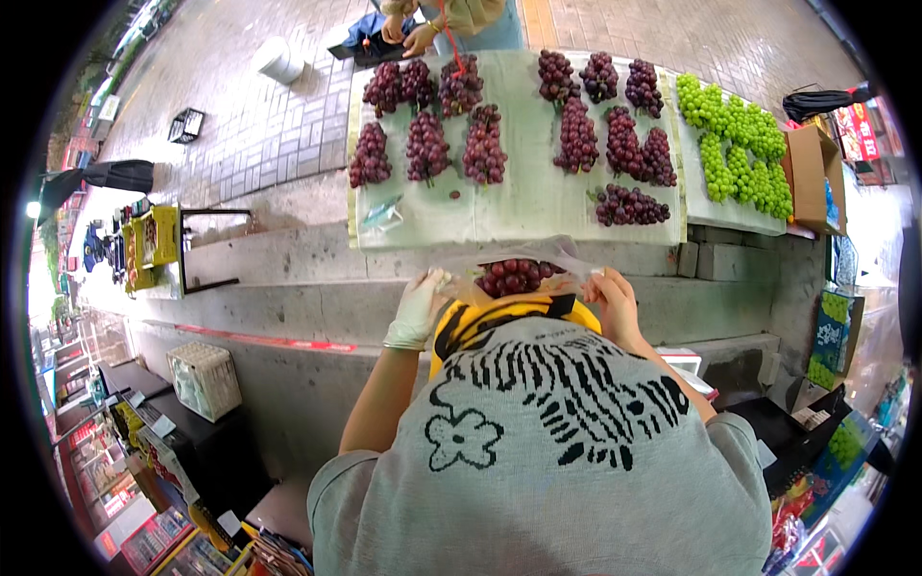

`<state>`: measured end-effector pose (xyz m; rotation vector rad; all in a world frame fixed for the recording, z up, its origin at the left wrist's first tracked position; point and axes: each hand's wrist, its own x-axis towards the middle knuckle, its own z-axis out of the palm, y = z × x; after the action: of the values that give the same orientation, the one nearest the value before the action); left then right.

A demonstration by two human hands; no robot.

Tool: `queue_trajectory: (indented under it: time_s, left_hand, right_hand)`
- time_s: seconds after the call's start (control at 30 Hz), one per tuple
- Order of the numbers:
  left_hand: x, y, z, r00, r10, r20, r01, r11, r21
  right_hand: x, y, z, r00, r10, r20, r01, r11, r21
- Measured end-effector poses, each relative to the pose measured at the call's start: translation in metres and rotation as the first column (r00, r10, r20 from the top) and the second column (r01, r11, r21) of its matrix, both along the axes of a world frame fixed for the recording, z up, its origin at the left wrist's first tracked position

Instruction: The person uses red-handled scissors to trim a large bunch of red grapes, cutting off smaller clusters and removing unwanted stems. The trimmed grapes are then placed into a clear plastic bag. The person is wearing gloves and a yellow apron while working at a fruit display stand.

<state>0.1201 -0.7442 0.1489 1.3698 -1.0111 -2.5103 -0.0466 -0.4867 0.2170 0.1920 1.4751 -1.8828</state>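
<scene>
Between both hands hangs a clear plastic bag (pixel 461 291) with a bunch of dark red grapes (pixel 515 276) inside it. My left hand (pixel 421 302), in a pale thin glove, pinches the bag's left edge. On the other side my bare right hand (pixel 612 299) grips the right edge between thumb and fingers. The bag is close to my body, just before the near edge of a cloth-covered table (pixel 518 194). On that cloth lie several bunches of red grapes (pixel 428 147) at the left and several darker bunches (pixel 576 137) at the right.
Green grapes (pixel 735 144) lie on a stand at the right, beside an open cardboard box (pixel 814 173). A loose grape (pixel 454 194) and a small plastic packet (pixel 382 214) rest on the cloth. Across the table, a person's hands (pixel 407 36) hover near a dark bag. Concrete steps (pixel 288 259) run below.
</scene>
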Motion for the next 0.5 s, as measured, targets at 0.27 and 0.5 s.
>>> queue_trajectory:
  time_s: [0.27, 0.5]
  left_hand:
    - [0.008, 0.025, -0.059, 0.969, 0.247, 0.031, -0.249, 0.961, 0.119]
    - [0.004, 0.035, -0.055, 0.926, 0.354, 0.132, -0.319, 0.920, -0.229]
  right_hand:
    - [-0.007, -0.004, -0.051, 0.949, -0.125, 0.291, 0.085, 0.986, 0.146]
    - [-0.012, -0.001, -0.064, 0.912, -0.172, 0.372, 0.116, 0.979, 0.168]
